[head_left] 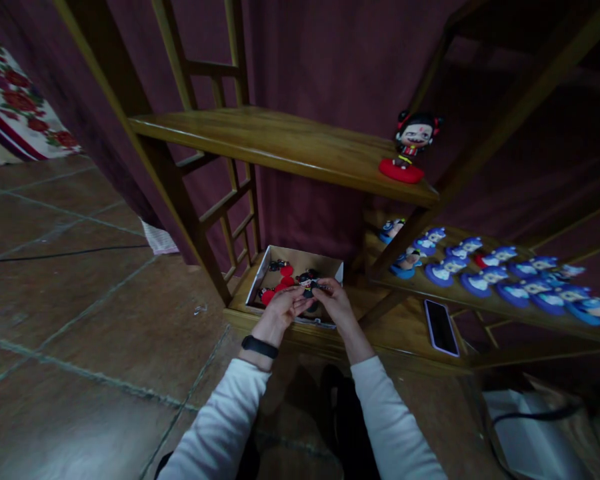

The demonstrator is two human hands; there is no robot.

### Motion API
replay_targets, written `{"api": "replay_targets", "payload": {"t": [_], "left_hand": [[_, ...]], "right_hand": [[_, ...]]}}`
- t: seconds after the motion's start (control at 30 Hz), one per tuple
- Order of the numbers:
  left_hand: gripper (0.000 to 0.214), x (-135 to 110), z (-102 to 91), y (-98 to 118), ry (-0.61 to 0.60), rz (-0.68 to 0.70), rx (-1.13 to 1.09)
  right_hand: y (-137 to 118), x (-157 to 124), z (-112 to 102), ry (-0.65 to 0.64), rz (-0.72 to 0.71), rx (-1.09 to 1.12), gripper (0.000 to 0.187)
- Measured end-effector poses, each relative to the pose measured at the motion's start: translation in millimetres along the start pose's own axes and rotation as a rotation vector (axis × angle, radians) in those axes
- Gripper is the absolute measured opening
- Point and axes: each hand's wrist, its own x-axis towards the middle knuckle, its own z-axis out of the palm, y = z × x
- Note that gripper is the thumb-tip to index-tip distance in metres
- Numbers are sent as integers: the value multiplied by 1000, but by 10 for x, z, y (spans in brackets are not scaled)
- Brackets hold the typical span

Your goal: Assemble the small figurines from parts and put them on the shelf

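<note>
A small black-haired figurine (307, 280) is held between both hands, over a shallow cardboard box (256, 283) on the low wooden shelf. My left hand (286, 305) closes its fingers around the figurine's lower left side. From the other side, my right hand (334, 299) pinches it with thumb and fingers. Beneath and beside my hands, more figurines (279, 265) with red round bases (269, 297) lie in the box. My hands partly hide the figurine's lower body and the box's front right part.
Above stands a wooden shelf board (260, 137) with one upright figurine on a red base (409, 148) at its right end. Rows of blue-based figurines (485, 277) fill the right shelf. A phone (441, 327) lies on the lower board. Wooden posts (180, 213) frame the left.
</note>
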Motion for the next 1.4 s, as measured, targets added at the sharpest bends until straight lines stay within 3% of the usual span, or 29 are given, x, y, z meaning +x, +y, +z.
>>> {"api": "replay_targets", "payload": {"t": [0.27, 0.43, 0.77, 0.93, 1.17, 1.4], "left_hand": [[7, -42, 39, -29, 2, 92, 119], [10, -59, 36, -38, 71, 105, 103], [12, -117, 1, -127, 134, 191, 104], [11, -86, -5, -209, 187, 242, 108], [11, -54, -95, -116, 120, 120, 66], [11, -59, -81, -79, 88, 134, 82]], "right_hand": [[-1, 39, -5, -24, -61, -95, 15], [-54, 17, 5, -61, -109, -85, 9], [13, -44, 63, -114, -26, -38, 13], [109, -35, 104, -80, -15, -26, 14], [6, -73, 125, -119, 73, 147, 24], [-54, -130, 47, -121, 236, 327, 31]]}}
